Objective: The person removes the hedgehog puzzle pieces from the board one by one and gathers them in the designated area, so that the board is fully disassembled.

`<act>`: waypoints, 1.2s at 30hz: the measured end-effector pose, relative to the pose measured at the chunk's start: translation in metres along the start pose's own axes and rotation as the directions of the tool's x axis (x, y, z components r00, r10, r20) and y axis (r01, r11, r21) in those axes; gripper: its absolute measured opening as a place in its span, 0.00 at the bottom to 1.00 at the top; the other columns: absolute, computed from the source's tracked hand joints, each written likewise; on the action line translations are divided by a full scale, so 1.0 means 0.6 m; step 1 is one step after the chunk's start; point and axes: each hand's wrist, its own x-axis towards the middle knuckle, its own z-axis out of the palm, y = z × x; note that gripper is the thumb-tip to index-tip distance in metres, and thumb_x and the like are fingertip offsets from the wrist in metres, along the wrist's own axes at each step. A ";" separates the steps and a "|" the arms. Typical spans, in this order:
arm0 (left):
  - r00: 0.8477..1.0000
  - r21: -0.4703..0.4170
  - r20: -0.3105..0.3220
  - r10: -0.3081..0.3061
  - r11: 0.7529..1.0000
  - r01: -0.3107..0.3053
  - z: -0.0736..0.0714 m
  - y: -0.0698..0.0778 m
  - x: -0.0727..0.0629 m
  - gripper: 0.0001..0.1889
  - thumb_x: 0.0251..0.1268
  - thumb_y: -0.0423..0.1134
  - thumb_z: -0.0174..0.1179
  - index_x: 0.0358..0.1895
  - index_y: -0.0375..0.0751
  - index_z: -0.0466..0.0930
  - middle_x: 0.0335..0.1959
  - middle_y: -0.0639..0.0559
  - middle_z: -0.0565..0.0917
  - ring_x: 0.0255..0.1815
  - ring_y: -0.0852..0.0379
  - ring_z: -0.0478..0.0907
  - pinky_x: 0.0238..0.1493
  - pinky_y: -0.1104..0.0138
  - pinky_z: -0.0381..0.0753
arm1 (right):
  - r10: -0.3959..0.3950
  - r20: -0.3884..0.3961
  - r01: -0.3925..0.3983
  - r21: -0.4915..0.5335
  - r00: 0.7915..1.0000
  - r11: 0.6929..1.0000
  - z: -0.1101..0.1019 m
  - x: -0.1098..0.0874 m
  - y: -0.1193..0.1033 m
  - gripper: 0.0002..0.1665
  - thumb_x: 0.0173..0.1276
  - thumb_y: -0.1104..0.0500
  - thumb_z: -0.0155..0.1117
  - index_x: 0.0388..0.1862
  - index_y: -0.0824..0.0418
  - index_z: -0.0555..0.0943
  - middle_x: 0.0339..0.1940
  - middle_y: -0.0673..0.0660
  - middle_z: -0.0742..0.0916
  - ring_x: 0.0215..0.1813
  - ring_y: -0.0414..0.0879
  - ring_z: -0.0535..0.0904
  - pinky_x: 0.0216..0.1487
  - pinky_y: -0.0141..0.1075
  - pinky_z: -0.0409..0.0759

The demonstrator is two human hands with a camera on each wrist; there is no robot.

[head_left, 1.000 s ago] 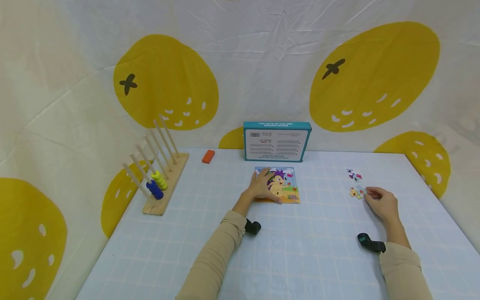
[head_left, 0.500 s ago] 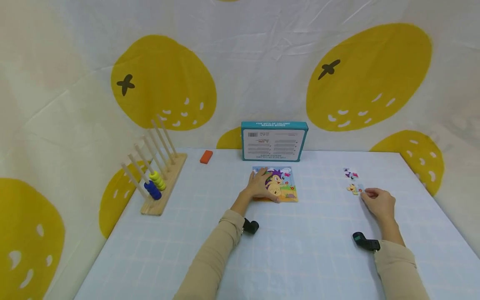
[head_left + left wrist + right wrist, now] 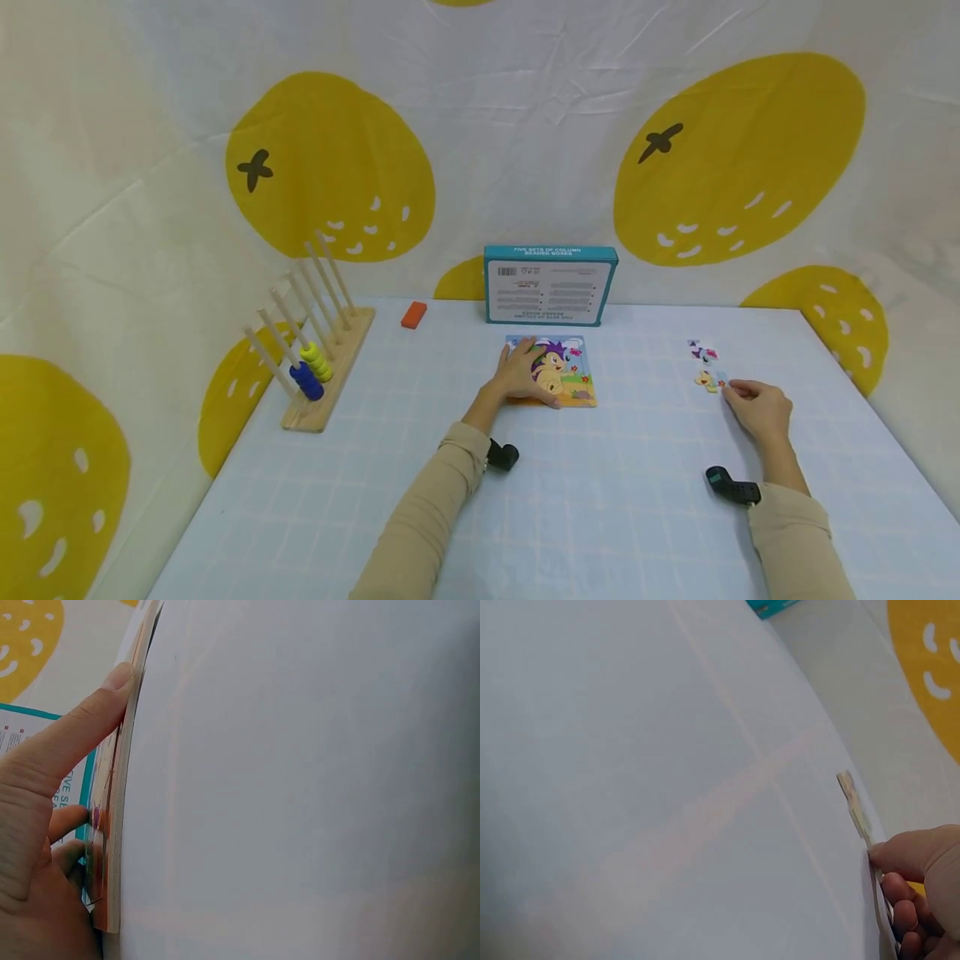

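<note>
- Bench (image 3: 600, 500): covered in pale blue checked cloth; carries all items listed below.
- Puzzle board (image 3: 577, 367): lies flat near the middle of the bench, just in front of the teal box. Its printed face shows a purple-haired cartoon animal.
- Left hand (image 3: 519, 372): spread over the left part of the puzzle board. The thumb rests at the near edge, as the left wrist view confirms; the other fingers reach over the upper face.
- Right hand (image 3: 761, 408): positioned well to the right of the puzzle board. Thumb and forefinger pinch the light blue piece (image 3: 722, 379) at its right side; the remaining fingers are curled.
- Yellow piece (image 3: 707, 382): lies flat immediately left of the light blue piece. Whether the two interlock cannot be told.
- Purple and white pieces (image 3: 703, 352): lie just beyond the yellow piece.
- Teal box (image 3: 550, 287): stands on edge at the rear of the bench, printed panel facing forward.
- Orange block (image 3: 414, 315): lies near the rear edge, left of the teal box.
- Wooden peg rack (image 3: 348, 342): stands at the left side, angled. Blue beads (image 3: 307, 381) occupy one peg; yellow beads (image 3: 317, 362) occupy a peg farther back.
- Backdrop (image 3: 525, 150): white cloth with large yellow fruit prints, behind the bench.
</note>
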 end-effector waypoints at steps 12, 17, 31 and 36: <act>1.000 0.010 0.001 -0.020 1.000 0.020 0.000 -0.001 -0.004 0.57 0.37 0.64 0.72 0.73 0.45 0.55 0.76 0.49 0.50 0.76 0.52 0.41 0.73 0.53 0.32 | -0.029 -0.006 0.029 0.014 1.000 0.999 0.015 -0.005 -0.001 0.26 0.69 0.58 0.53 0.60 0.75 0.70 0.48 0.74 0.77 0.46 0.63 0.70 0.42 0.49 0.69; 0.999 0.015 0.003 -0.035 0.999 0.035 0.000 -0.002 -0.004 0.59 0.36 0.65 0.72 0.73 0.43 0.53 0.76 0.50 0.50 0.76 0.53 0.41 0.73 0.54 0.33 | -0.235 -0.157 0.249 0.076 0.959 0.966 0.042 -0.020 -0.062 0.21 0.64 0.65 0.59 0.54 0.76 0.75 0.42 0.76 0.78 0.46 0.67 0.70 0.46 0.55 0.65; 0.995 0.016 -0.036 -0.088 0.996 0.089 -0.001 0.003 -0.004 0.58 0.32 0.69 0.70 0.72 0.50 0.58 0.73 0.46 0.53 0.73 0.47 0.48 0.72 0.54 0.52 | -0.455 0.199 0.406 0.243 0.868 0.881 0.185 -0.015 -0.265 0.23 0.66 0.61 0.60 0.58 0.71 0.73 0.48 0.70 0.80 0.50 0.61 0.73 0.54 0.52 0.73; 0.999 0.101 -0.027 -0.039 0.994 0.042 -0.007 0.000 -0.007 0.53 0.37 0.70 0.68 0.70 0.50 0.62 0.72 0.46 0.58 0.72 0.47 0.54 0.70 0.55 0.56 | -0.493 0.284 0.445 0.219 0.822 0.868 0.218 -0.007 -0.295 0.23 0.65 0.61 0.61 0.56 0.71 0.75 0.49 0.69 0.81 0.51 0.61 0.75 0.55 0.53 0.72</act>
